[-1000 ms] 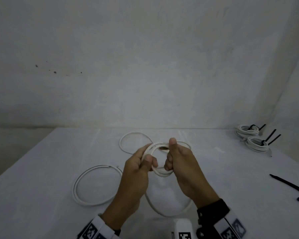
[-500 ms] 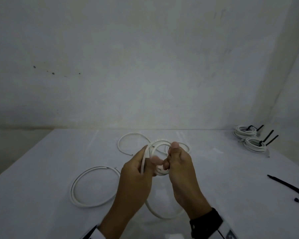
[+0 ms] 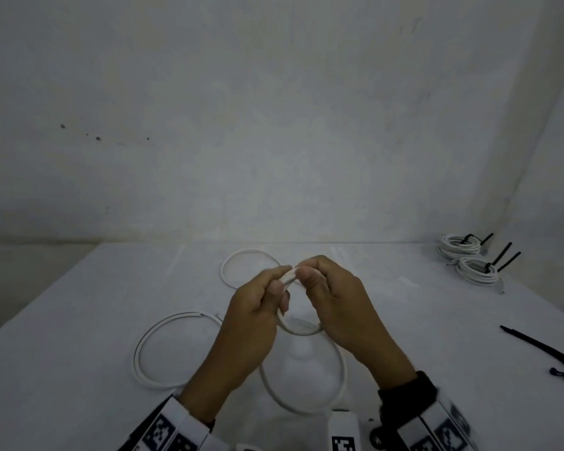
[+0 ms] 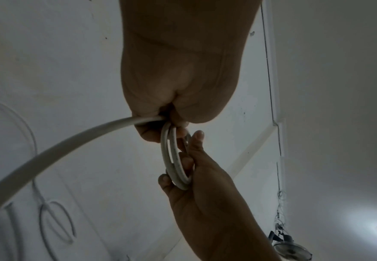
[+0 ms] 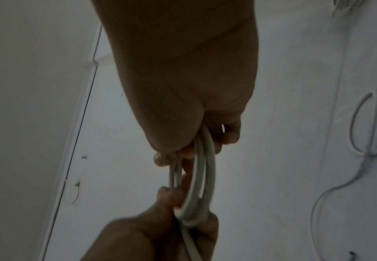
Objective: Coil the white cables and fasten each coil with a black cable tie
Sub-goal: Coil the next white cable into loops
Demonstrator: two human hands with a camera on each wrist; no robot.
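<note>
Above the white table (image 3: 79, 320), the left hand (image 3: 251, 307) and right hand (image 3: 336, 301) each pinch a small white cable coil (image 3: 298, 330), fingers curled round its loops.

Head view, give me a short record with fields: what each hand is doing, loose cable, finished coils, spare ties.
left hand: grips the white coil
right hand: pinches the same coil at its top
loose cable: loops lying on the table, one running up to the coil
finished coils: two, far right, each with a black tie
spare ties: on the table, right edge; count unclear
</note>
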